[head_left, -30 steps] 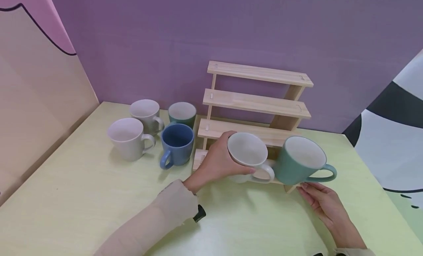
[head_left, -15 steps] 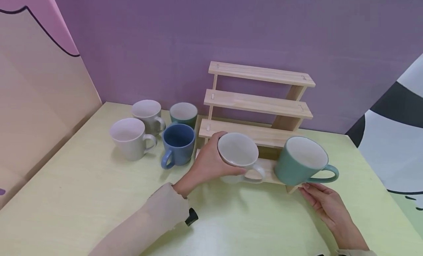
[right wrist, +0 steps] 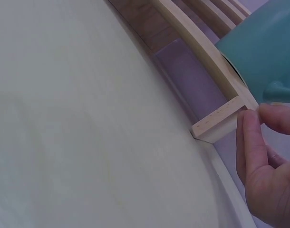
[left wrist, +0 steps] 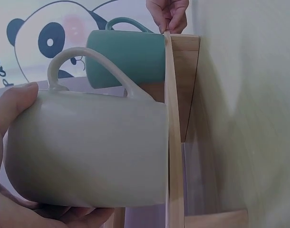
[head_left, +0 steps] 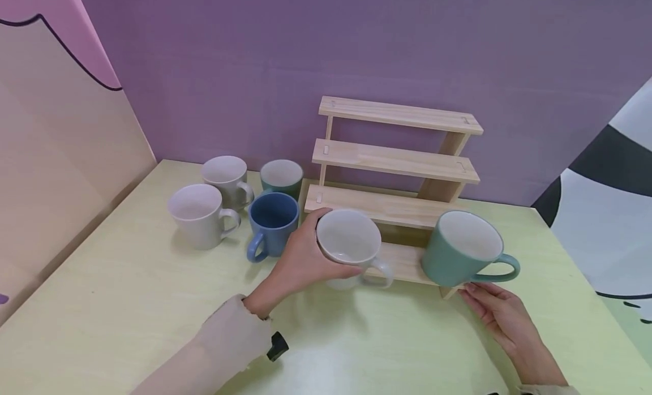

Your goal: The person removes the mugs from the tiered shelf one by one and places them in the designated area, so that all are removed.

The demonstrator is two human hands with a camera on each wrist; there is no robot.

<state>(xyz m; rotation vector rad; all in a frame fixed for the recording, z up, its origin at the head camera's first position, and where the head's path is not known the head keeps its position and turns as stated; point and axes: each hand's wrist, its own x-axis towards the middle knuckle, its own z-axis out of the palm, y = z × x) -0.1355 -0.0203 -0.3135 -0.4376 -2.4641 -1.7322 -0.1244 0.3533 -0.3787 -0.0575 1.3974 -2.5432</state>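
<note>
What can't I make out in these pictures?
Head view: lower front of the green mug, hidden by the blue mug.
Head view: left end of the bottom shelf, behind the left hand and the white mug it grips.
Right wrist view: part of the teal mug, cut off by the edge.

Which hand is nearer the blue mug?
Left. The left hand is close beside the blue mug, gripping a white mug; the right hand is farther off, at the right end of the shelf.
</note>
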